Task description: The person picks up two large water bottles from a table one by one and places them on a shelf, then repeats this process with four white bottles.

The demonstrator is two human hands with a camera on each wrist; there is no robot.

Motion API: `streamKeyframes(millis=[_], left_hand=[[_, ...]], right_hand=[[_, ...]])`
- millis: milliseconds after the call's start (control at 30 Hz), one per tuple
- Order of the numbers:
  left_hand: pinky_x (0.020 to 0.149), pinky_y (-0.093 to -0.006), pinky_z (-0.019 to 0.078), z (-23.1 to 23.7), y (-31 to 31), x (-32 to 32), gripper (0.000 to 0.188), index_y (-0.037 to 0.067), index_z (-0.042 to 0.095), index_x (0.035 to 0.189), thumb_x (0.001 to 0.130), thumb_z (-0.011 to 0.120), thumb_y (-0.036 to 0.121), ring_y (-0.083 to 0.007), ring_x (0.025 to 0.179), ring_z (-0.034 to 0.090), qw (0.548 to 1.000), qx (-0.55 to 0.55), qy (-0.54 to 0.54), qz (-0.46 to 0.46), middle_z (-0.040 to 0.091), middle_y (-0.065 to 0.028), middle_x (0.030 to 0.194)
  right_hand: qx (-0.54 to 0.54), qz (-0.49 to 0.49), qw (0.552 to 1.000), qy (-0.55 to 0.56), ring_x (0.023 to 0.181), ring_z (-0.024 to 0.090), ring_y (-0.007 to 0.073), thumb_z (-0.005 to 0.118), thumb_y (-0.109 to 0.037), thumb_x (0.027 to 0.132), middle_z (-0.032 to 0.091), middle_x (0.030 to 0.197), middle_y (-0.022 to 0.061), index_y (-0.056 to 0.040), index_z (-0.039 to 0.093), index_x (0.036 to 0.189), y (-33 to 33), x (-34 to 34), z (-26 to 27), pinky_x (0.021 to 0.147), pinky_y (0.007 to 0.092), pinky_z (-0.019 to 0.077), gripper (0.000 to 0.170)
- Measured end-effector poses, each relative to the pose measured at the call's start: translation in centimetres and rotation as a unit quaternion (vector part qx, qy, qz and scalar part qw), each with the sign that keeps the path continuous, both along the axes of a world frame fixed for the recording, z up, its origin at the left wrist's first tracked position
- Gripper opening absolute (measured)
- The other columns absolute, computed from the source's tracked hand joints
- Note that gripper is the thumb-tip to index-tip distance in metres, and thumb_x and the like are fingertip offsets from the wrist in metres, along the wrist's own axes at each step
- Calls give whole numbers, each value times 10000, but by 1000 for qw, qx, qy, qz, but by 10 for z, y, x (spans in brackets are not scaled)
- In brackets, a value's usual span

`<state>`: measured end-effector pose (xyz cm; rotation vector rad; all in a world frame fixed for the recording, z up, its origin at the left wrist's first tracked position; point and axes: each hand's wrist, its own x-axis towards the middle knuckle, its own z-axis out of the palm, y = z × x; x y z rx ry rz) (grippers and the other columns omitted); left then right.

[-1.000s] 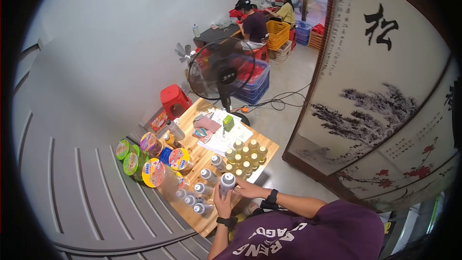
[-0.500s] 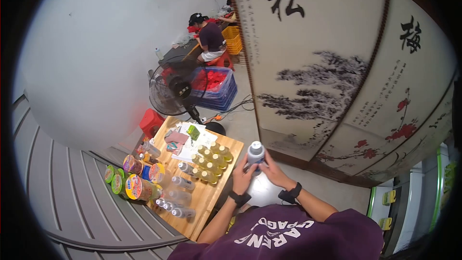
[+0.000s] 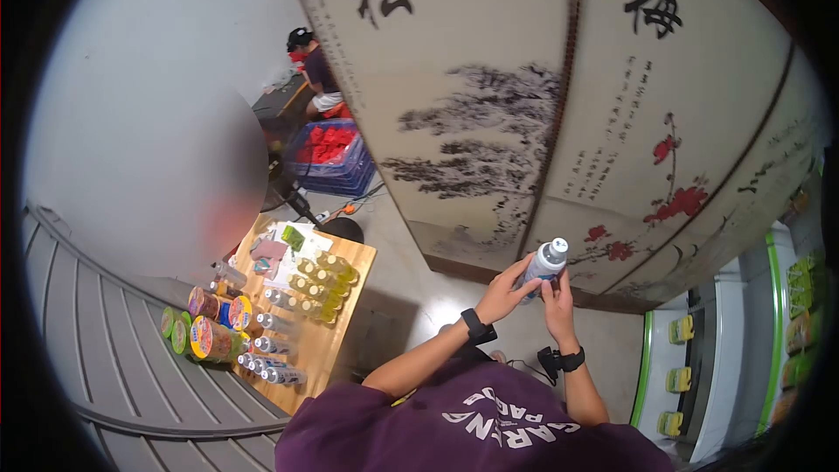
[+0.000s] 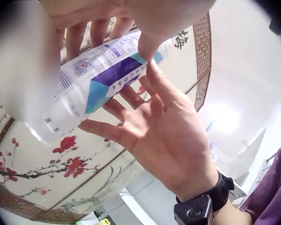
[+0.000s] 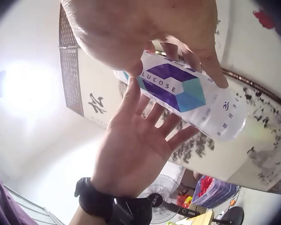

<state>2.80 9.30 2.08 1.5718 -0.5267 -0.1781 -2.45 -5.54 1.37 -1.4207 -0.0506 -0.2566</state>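
Observation:
Both hands hold a white plastic bottle (image 3: 547,264) with a grey cap, tilted in front of the body and off to the right of the table. Its label (image 5: 173,88) carries purple and teal shapes and the word GLUCOSE. My left hand (image 3: 502,295) grips it from the left side, thumb along the label. From the other side my right hand (image 3: 559,308) has its fingers behind the bottle and its thumb on the label. In the left wrist view the right hand (image 4: 161,133) supports the bottle from beneath, with the thumbs of both hands close together near the shoulder.
A wooden table (image 3: 354,297) on the left bears several yellow-liquid bottles (image 3: 319,284), grey-capped bottles (image 3: 280,374) and noodle tubs (image 3: 210,338). A painted folding screen (image 3: 489,210) stands ahead. Shelving (image 3: 651,367) lines the right. Behind the table are blue crates (image 3: 328,162) and a seated person (image 3: 319,79).
The view has swung right, away from the table toward the screen and shelving. Both hands have carried the bottle from beside the table's bottles out to the right.

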Motion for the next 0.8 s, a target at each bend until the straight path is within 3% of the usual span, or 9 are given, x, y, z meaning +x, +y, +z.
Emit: streamKeyframes(millis=[167, 267, 300, 333, 433, 500, 633, 767, 800], left_hand=[[1024, -358, 439, -13, -78, -5, 605, 30, 429, 1443, 927, 674, 230, -223, 1284, 519, 994, 5, -31, -105, 536, -169, 1402], [1007, -333, 452, -15, -131, -8, 580, -11, 461, 1413, 922, 687, 198, -185, 1213, 555, 983, 1, -12, -184, 571, -178, 1355], [1004, -331, 455, -8, -147, -10, 585, -27, 445, 1418, 925, 683, 181, -180, 1205, 557, 974, 23, 2, -225, 575, -178, 1345], [1006, -331, 453, -16, -168, -13, 580, -39, 433, 1422, 930, 673, 154, -185, 1206, 554, 962, -28, 27, -270, 574, -179, 1345], [980, -318, 463, 8, -218, -29, 572, -75, 383, 1439, 957, 629, 110, -184, 1159, 565, 930, 27, 79, -359, 584, -163, 1299], [960, -307, 471, 9, -252, -31, 585, -78, 351, 1455, 966, 616, 106, -164, 1136, 567, 894, -15, 82, -440, 582, -146, 1287], [988, -312, 451, 16, -334, -53, 598, -62, 328, 1474, 970, 607, 96, -162, 1177, 542, 853, -11, 76, -516, 562, -142, 1319], [996, -306, 443, 29, -416, -71, 625, -53, 304, 1488, 967, 614, 95, -164, 1230, 498, 806, -76, 117, -576, 517, -148, 1374], [971, -299, 463, 39, -432, -72, 601, -63, 344, 1466, 962, 623, 107, -175, 1189, 541, 812, -62, 85, -573, 559, -146, 1328]], right_hand=[[30, -95, 995, 31, 1188, 524, 162, 540, -194, 1008, 515, 1354, 113, -18, 301, 1494, -64, -41, -9, 988, 301, 424, 569], [-4, -222, 975, 13, 1146, 530, 147, 563, -212, 999, 562, 1278, 85, -21, 379, 1447, -95, -64, -12, 976, 307, 428, 521], [-32, -236, 971, 14, 1144, 517, 142, 561, -207, 1001, 547, 1287, 86, -8, 369, 1454, -107, -76, 1, 988, 304, 414, 531], [-20, -280, 960, 19, 1140, 504, 136, 561, -193, 1001, 535, 1295, 83, 1, 349, 1468, -115, -85, 6, 979, 298, 418, 549], [-8, -360, 932, -30, 1277, 456, 172, 572, -197, 998, 480, 1404, 108, 15, 271, 1511, -149, -112, 2, 1048, 309, 390, 631], [8, -405, 914, -27, 1324, 431, 198, 573, -203, 998, 458, 1436, 121, 16, 252, 1518, -162, -128, 18, 1066, 321, 383, 649], [-72, -485, 871, -29, 1378, 392, 225, 565, -198, 1002, 403, 1492, 131, 1, 235, 1527, -223, -157, 19, 1066, 342, 398, 651], [-17, -526, 850, -17, 1378, 393, 227, 592, -174, 986, 379, 1515, 134, -3, 217, 1532, -278, -178, 50, 1036, 336, 427, 685], [-42, -550, 834, -19, 1334, 440, 217, 619, -183, 972, 439, 1476, 143, 3, 241, 1525, -291, -180, 61, 1006, 327, 449, 694]])
